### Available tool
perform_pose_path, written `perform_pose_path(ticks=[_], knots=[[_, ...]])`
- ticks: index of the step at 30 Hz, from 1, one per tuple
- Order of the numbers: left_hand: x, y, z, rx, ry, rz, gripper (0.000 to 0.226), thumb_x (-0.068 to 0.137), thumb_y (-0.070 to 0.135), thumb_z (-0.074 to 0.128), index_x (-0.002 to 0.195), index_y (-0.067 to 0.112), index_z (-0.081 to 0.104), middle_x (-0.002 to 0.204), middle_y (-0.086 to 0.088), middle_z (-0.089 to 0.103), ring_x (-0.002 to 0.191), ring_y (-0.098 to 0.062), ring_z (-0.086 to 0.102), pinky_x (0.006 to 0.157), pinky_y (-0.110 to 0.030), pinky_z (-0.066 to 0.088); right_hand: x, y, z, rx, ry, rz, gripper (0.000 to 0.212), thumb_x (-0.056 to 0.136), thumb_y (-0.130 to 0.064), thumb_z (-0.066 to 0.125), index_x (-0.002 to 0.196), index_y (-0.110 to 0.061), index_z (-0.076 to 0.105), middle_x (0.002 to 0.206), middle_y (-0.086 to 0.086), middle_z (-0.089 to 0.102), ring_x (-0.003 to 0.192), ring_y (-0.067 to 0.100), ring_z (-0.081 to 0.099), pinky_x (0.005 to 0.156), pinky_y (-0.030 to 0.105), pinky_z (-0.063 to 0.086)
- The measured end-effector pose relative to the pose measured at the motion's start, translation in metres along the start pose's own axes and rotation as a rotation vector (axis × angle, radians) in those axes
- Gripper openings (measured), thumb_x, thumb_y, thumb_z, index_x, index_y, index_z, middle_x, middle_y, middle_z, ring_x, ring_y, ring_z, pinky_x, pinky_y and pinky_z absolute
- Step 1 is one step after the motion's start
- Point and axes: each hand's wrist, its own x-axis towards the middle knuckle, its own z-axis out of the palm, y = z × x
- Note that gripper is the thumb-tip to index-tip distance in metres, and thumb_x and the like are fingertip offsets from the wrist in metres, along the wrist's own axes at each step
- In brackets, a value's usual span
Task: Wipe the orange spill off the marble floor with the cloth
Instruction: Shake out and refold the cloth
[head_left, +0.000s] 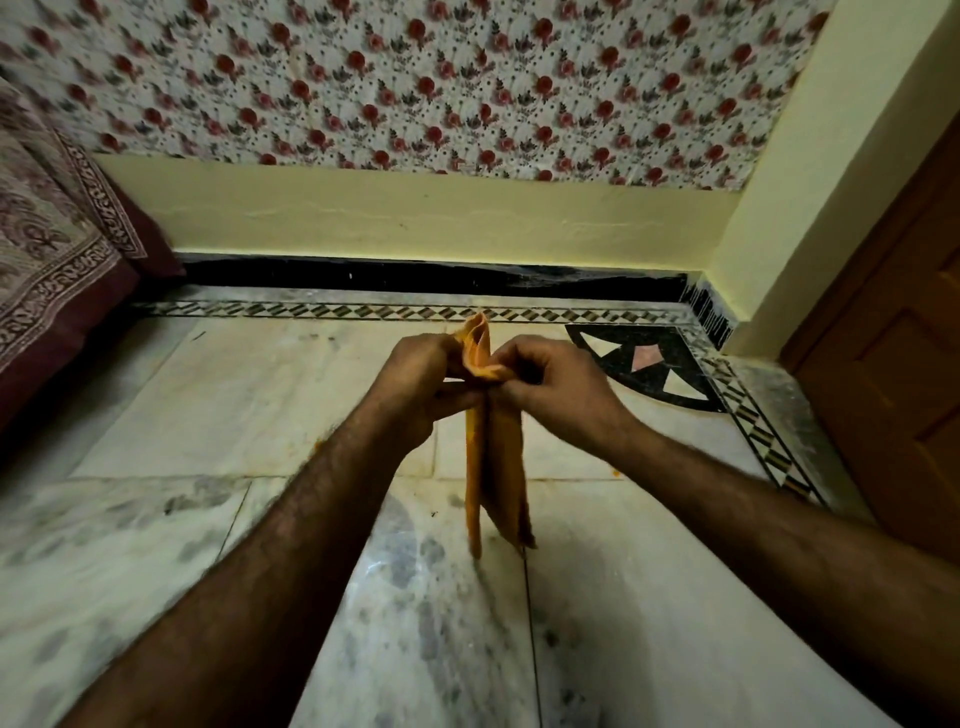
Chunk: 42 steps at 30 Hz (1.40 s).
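Observation:
Both my hands hold an orange cloth (497, 467) up in the air over the marble floor (260, 395). My left hand (423, 382) and my right hand (553, 387) pinch its top edge close together, and the folded cloth hangs straight down between them. A corner of the cloth sticks up above my fingers. A tiny orange speck (616, 472) lies on the floor to the right of the cloth, and a faint orange mark (332, 434) shows beside my left forearm. No larger spill is visible; my arms hide part of the floor.
A bed with a patterned maroon cover (57, 260) stands at the left. The wall with floral paper (415, 88) and a black skirting (415, 275) runs across the back. A brown wooden door (893, 374) is at the right, past an inlaid corner pattern (649, 369).

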Motion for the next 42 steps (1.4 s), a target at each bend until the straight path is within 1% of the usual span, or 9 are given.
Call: perform_pose_path(ticks=[4, 9, 13, 18, 21, 25, 29, 36, 42], knots=[[0.008, 0.007, -0.021, 0.087, 0.052, 0.078, 0.018, 0.101, 0.022, 0.046, 0.098, 0.012, 0.061, 0.094, -0.009, 0.067, 0.094, -0.027, 0.066, 0.086, -0.041, 0.055, 0.009, 0.009, -0.031, 0.293, 0.149, 0.191, 0.012, 0.096, -0.007, 0.060, 0.106, -0.013, 0.064, 0.106, 0.008, 0.069, 0.102, 0.024, 0.068, 0.083, 0.042, 0.061], [0.015, 0.009, -0.055, 0.153, -0.006, 0.131, 0.030, 0.103, 0.033, 0.045, 0.122, 0.012, 0.055, 0.118, -0.012, 0.064, 0.104, -0.031, 0.065, 0.081, -0.040, 0.055, 0.007, 0.020, -0.068, 0.504, 0.191, 0.346, 0.012, 0.100, -0.008, 0.055, 0.107, -0.014, 0.063, 0.097, 0.006, 0.069, 0.093, 0.025, 0.069, 0.081, 0.044, 0.060], [0.015, 0.001, -0.069, 0.258, -0.127, 0.198, 0.026, 0.103, 0.033, 0.050, 0.119, 0.015, 0.061, 0.110, -0.009, 0.068, 0.101, -0.033, 0.069, 0.072, -0.035, 0.057, 0.001, 0.020, -0.082, 0.451, 0.076, 0.367, 0.018, 0.097, -0.005, 0.057, 0.114, -0.006, 0.062, 0.093, 0.004, 0.067, 0.088, 0.020, 0.066, 0.073, 0.035, 0.060], [0.018, 0.041, -0.061, -0.186, -0.158, 0.300, 0.033, 0.101, 0.040, 0.051, 0.120, 0.016, 0.064, 0.094, 0.000, 0.076, 0.088, -0.019, 0.073, 0.074, -0.032, 0.058, 0.024, -0.008, -0.113, 0.754, 0.191, 0.245, 0.014, 0.094, -0.021, 0.063, 0.106, -0.016, 0.064, 0.104, 0.005, 0.073, 0.097, 0.026, 0.071, 0.076, 0.042, 0.061], [0.018, 0.026, -0.061, 0.035, -0.330, 0.224, 0.036, 0.097, 0.034, 0.059, 0.129, 0.017, 0.061, 0.121, -0.007, 0.072, 0.111, -0.029, 0.069, 0.089, -0.046, 0.058, 0.014, 0.004, -0.097, 0.745, -0.105, 0.341, 0.043, 0.086, -0.030, 0.071, 0.125, -0.015, 0.062, 0.118, 0.007, 0.074, 0.107, 0.028, 0.071, 0.086, 0.047, 0.059], [0.018, -0.038, -0.060, 0.146, -0.183, -0.020, 0.025, 0.088, 0.010, 0.071, 0.112, 0.007, 0.069, 0.101, -0.012, 0.077, 0.103, -0.037, 0.071, 0.085, -0.046, 0.058, -0.012, 0.037, -0.060, 0.527, -0.303, 0.628, 0.037, 0.083, -0.008, 0.072, 0.119, -0.010, 0.064, 0.113, 0.013, 0.074, 0.104, 0.032, 0.071, 0.096, 0.055, 0.054], [0.022, -0.051, -0.068, -0.154, -0.231, -0.076, 0.034, 0.092, 0.014, 0.068, 0.125, 0.015, 0.064, 0.114, -0.014, 0.073, 0.103, -0.033, 0.070, 0.083, -0.046, 0.060, -0.007, 0.041, -0.072, 0.707, -0.244, 0.612, 0.042, 0.079, -0.002, 0.070, 0.120, -0.009, 0.065, 0.113, 0.014, 0.074, 0.096, 0.029, 0.074, 0.080, 0.045, 0.062], [0.031, -0.057, -0.077, -0.123, -0.028, -0.070, 0.068, 0.083, -0.002, 0.074, 0.140, 0.020, 0.045, 0.123, -0.017, 0.055, 0.108, -0.038, 0.063, 0.076, -0.042, 0.059, 0.001, 0.049, -0.068, 0.628, -0.066, 0.645, 0.055, 0.083, 0.006, 0.070, 0.133, -0.011, 0.054, 0.123, 0.013, 0.062, 0.107, 0.030, 0.062, 0.076, 0.039, 0.058], [0.032, -0.047, -0.083, -0.032, -0.206, 0.063, 0.068, 0.077, -0.016, 0.070, 0.130, 0.026, 0.060, 0.120, -0.011, 0.065, 0.109, -0.029, 0.067, 0.079, -0.038, 0.059, 0.001, 0.043, -0.069, 0.630, -0.007, 0.545, 0.041, 0.082, 0.015, 0.066, 0.117, -0.006, 0.064, 0.114, 0.009, 0.063, 0.095, 0.023, 0.064, 0.066, 0.028, 0.058]])
